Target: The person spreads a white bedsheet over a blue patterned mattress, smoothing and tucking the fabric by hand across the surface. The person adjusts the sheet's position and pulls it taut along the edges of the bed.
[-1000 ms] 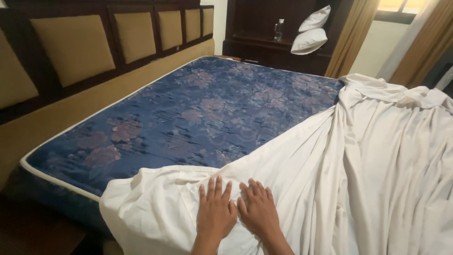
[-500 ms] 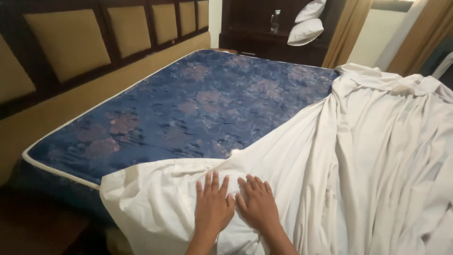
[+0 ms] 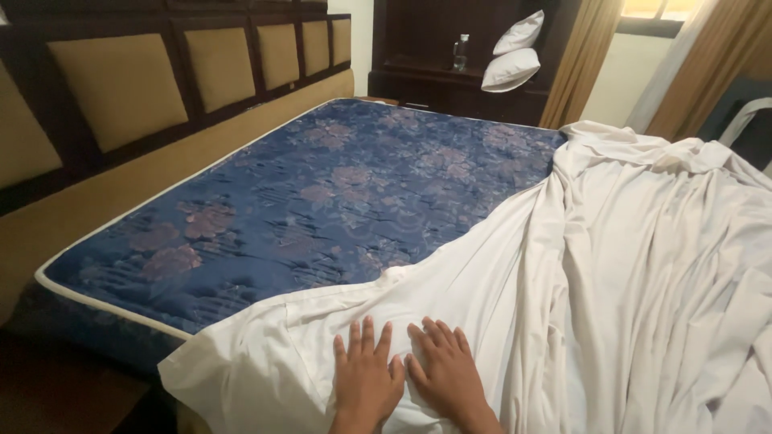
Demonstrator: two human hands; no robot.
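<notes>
- Both hands lie flat, palms down, fingers spread, side by side on the white sheet [image 3: 563, 273]; left hand [image 3: 366, 378] and right hand [image 3: 446, 374] nearly touch at the thumbs. Neither grips any cloth.
- The sheet covers the near corner and right side of the mattress [image 3: 322, 193]; its near-left corner hangs over the mattress edge, and the far end lies bunched in folds.
- The blue flowered mattress shows bare over the far and left part, up to the padded headboard [image 3: 121, 96].
- To do this well, we judge: press and sweep outward from the middle, keep palms flat so creases travel toward the free edge, and mind the loose corner does not slide off.
- The heavy folds on the right will need pulling, not smoothing.
- Count: one sheet, one mattress, two hands, two white pillows [image 3: 511, 56] stacked on the dark cabinet [image 3: 418, 80] behind.
- One bottle [image 3: 461, 50], probably clear plastic; too small and dim to be sure.
- Tan curtains [image 3: 583, 56] hang beside the window.
</notes>
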